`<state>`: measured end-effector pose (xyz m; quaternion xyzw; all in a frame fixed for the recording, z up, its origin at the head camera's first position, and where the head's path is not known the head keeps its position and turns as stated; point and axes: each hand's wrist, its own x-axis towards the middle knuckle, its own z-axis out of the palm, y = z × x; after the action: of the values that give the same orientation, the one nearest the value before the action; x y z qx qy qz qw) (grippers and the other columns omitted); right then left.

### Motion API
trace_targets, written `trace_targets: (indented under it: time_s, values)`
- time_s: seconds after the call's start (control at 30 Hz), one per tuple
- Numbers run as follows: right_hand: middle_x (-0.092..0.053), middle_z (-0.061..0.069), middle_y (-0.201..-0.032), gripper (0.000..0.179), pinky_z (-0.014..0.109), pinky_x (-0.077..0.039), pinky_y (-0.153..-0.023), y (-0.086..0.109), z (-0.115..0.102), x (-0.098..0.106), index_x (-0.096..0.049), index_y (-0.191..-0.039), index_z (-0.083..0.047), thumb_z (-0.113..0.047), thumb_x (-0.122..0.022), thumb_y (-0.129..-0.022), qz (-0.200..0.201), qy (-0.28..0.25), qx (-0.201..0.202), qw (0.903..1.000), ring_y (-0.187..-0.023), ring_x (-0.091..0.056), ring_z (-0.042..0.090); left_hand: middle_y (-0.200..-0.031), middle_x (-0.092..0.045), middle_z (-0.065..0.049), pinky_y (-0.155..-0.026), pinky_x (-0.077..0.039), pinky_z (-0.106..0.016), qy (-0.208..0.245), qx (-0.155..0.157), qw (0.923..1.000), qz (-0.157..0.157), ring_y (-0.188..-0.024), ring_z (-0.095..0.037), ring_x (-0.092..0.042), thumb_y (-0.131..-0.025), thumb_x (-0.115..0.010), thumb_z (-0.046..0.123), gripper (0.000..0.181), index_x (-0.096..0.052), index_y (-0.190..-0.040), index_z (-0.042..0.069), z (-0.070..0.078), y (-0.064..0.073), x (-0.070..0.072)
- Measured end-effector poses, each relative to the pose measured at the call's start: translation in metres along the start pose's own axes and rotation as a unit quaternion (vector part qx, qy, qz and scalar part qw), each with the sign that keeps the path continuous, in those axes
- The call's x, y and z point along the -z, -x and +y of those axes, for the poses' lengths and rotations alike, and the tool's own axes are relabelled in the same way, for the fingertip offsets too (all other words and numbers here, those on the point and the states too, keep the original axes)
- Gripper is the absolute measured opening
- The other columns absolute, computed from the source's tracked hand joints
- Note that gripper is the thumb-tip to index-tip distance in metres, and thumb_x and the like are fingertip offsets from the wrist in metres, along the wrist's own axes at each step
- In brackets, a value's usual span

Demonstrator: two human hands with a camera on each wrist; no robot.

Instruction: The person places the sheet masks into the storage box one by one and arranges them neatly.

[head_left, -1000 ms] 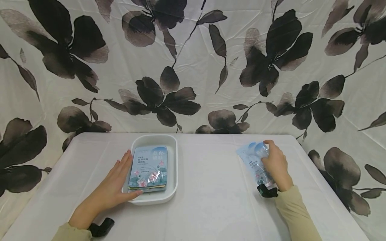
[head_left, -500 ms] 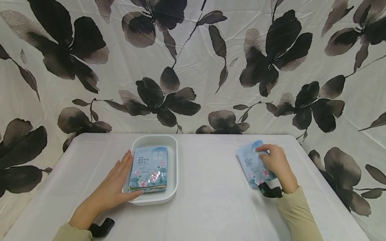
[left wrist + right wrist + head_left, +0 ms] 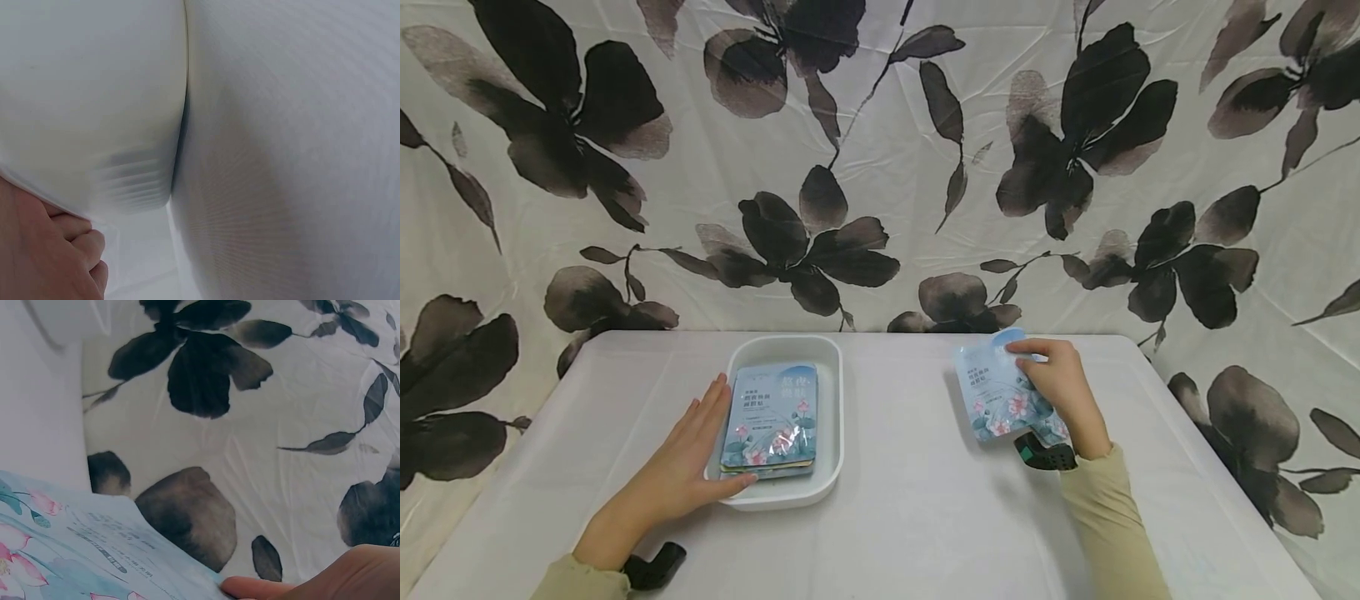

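My right hand point(image 3: 1063, 387) pinches a light blue sheet mask packet point(image 3: 992, 392) by its upper edge, over the right part of the table. Pink lotus flowers and printed characters mark its front; the packet also fills the lower left of the right wrist view point(image 3: 94, 544). On the left, a white tray point(image 3: 835, 462) holds a stack of similar packets point(image 3: 772, 417). My left hand point(image 3: 658, 479) rests against the tray's left side, fingers straight along the rim and thumb at the near edge. From the left wrist, the tray's outer wall point(image 3: 87, 87) shows close up.
A white cloth covers the table point(image 3: 910, 517). Behind it hangs a curtain point(image 3: 917, 167) with large dark flowers. Black wrist devices are worn on the left wrist point(image 3: 655, 567) and the right wrist point(image 3: 1045, 452).
The right hand has lifted the packet off the table and moved it left, its grip now at the top edge. The left hand, tray and stack have stayed in place.
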<state>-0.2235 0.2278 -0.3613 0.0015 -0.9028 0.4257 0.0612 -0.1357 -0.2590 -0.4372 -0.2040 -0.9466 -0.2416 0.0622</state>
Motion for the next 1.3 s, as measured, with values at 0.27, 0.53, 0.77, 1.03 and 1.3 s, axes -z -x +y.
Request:
trace_targets:
  time_s: [0.27, 0.53, 0.77, 1.03, 1.3]
  values:
    - [-0.045, 0.026, -0.144, 0.040, 0.019, -0.049, -0.068, -0.009, -0.014, -0.022, -0.064, -0.126, 0.006, 0.007, -0.043, -0.092, -0.022, -0.124, -0.028, 0.9916, -0.098, -0.057, 0.028, -0.165, -0.001, -0.017, -0.119, 0.008, -0.025, 0.000, 0.004, 1.0000, -0.002, -0.152, -0.032, -0.003, -0.078, -0.077, 0.055, 0.121, -0.004, -0.158, 0.001, 0.000, 0.000, 0.000]
    - [-0.048, 0.024, -0.141, 0.045, 0.014, -0.036, -0.058, -0.014, -0.026, -0.039, -0.056, -0.135, 0.008, 0.010, -0.039, -0.093, -0.052, -0.245, -0.027, 0.9678, -0.081, -0.053, 0.011, -0.166, 0.000, -0.015, -0.120, 0.007, -0.029, 0.006, 0.010, 0.9999, -0.008, -0.152, -0.033, -0.004, -0.078, -0.076, 0.056, 0.121, -0.004, -0.158, 0.002, 0.002, 0.001, 0.000]
    - [-0.040, 0.021, -0.149, 0.053, 0.012, -0.035, -0.052, -0.013, -0.039, -0.051, -0.044, -0.144, 0.009, 0.016, -0.037, -0.092, -0.106, -0.413, -0.019, 0.9042, -0.087, -0.056, 0.008, -0.166, -0.001, -0.016, -0.120, 0.007, -0.026, 0.002, 0.004, 1.0000, -0.004, -0.152, -0.031, -0.004, -0.079, -0.076, 0.056, 0.121, -0.003, -0.159, 0.003, 0.001, 0.001, 0.000]
    - [-0.029, 0.019, -0.157, 0.056, 0.016, -0.048, -0.073, -0.010, -0.050, -0.070, -0.031, -0.152, 0.004, 0.016, -0.032, -0.097, -0.190, -0.528, -0.012, 0.8276, -0.115, -0.053, 0.016, -0.166, -0.001, -0.016, -0.120, 0.006, -0.027, 0.001, 0.006, 1.0000, -0.008, -0.152, -0.031, -0.004, -0.079, -0.076, 0.056, 0.121, -0.003, -0.159, 0.002, 0.002, 0.001, 0.000]
    - [-0.009, 0.013, -0.165, 0.060, 0.028, -0.053, -0.093, -0.007, -0.061, -0.099, -0.015, -0.156, 0.004, 0.016, -0.028, -0.099, -0.258, -0.623, 0.008, 0.7386, -0.141, -0.033, 0.029, -0.165, -0.003, -0.018, -0.119, 0.007, -0.024, -0.003, -0.007, 1.0000, 0.004, -0.152, -0.031, -0.004, -0.079, -0.077, 0.054, 0.120, -0.004, -0.158, 0.001, 0.000, 0.000, 0.000]
